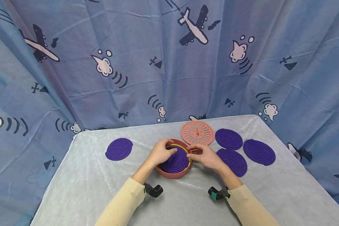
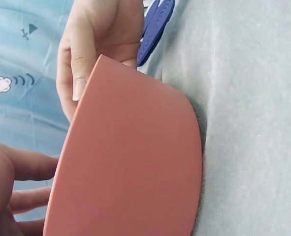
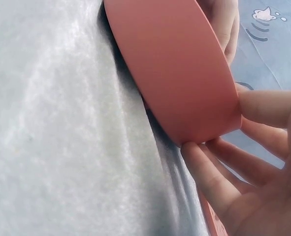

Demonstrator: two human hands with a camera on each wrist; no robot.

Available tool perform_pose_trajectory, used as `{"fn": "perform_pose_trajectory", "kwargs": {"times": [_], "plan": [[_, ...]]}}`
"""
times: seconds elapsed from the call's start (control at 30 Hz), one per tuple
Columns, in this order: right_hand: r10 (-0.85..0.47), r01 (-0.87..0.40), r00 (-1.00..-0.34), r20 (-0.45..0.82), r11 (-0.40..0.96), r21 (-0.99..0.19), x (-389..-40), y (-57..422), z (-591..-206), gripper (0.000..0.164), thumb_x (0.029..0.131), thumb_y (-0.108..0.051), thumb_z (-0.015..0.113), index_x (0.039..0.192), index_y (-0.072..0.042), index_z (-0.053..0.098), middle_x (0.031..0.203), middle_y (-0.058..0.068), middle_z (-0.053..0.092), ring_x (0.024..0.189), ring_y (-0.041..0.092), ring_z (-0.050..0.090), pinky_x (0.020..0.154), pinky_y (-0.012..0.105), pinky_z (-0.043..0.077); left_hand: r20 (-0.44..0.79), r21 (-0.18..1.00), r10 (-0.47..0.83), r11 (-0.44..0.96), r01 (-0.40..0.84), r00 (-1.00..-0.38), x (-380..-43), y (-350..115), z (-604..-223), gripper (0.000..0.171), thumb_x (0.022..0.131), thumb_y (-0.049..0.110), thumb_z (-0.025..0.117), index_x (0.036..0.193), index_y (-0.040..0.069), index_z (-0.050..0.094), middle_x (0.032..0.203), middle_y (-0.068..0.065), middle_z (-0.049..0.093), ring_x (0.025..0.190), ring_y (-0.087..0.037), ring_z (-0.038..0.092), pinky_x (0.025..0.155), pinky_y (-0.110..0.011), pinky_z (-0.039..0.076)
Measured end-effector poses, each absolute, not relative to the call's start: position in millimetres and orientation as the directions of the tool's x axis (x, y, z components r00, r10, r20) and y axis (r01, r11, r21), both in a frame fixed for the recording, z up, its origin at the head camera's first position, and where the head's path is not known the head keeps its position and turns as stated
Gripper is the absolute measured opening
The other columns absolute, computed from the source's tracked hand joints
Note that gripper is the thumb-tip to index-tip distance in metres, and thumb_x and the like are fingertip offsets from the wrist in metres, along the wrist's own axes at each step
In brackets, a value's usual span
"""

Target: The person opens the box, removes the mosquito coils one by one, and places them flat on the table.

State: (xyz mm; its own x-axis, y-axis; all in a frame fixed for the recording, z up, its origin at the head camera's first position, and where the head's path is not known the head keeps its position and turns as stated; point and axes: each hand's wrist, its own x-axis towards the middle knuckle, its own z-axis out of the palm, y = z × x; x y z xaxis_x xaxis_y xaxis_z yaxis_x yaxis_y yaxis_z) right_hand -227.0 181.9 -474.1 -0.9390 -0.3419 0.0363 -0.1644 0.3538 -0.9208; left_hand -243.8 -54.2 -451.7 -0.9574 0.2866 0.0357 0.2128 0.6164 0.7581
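A round terracotta-coloured box (image 1: 173,175) with a yellow inner ring (image 1: 184,147) stands mid-table, a purple mosquito coil (image 1: 173,161) lying in it. My left hand (image 1: 161,154) is at the box's left rim, thumb above the coil and fingers over the far side. In the left wrist view, the box wall (image 2: 130,147) hides those fingertips, so what they hold cannot be told. My right hand (image 1: 204,156) grips the right side of the box. The right wrist view shows its thumb (image 3: 268,105) at the rim and other fingers (image 3: 204,164) against the outer wall.
Behind the box lies a coral slotted lid (image 1: 197,133) with a small upright spike. To the right lie purple coils (image 1: 229,139) (image 1: 232,161) (image 1: 259,152); another coil (image 1: 119,149) lies left. A blue patterned curtain (image 1: 169,62) hangs behind the cloth-covered table (image 1: 82,188).
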Motion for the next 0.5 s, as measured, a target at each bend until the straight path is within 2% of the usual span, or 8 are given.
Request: {"fn": "perform_pose_trajectory", "kwargs": {"times": [0.23,0.5], "plan": [[-0.346,-0.161,-0.938,0.033,0.347,-0.924,-226.4,181.4,-472.9,0.036,0.093,-0.017,0.076,0.124,0.000,0.068,0.120,0.016,0.068,0.112,0.032,0.064,0.091,0.038,0.053,0.009,0.718,0.286,0.665,0.205,-0.958,-243.3,-51.8,-451.6,0.037,0.093,0.024,0.072,0.124,0.003,0.067,0.123,-0.014,0.066,0.120,-0.033,0.057,0.102,-0.052,0.046],[-0.352,-0.158,-0.935,0.032,0.336,-0.929,-226.9,181.7,-473.4,0.037,0.093,-0.016,0.076,0.125,0.001,0.067,0.120,0.020,0.068,0.110,0.032,0.065,0.088,0.034,0.054,0.030,0.746,0.296,0.629,0.218,-0.955,-242.6,-53.2,-451.4,0.037,0.094,0.021,0.071,0.127,0.004,0.065,0.125,-0.016,0.066,0.118,-0.032,0.061,0.102,-0.050,0.047]]}}
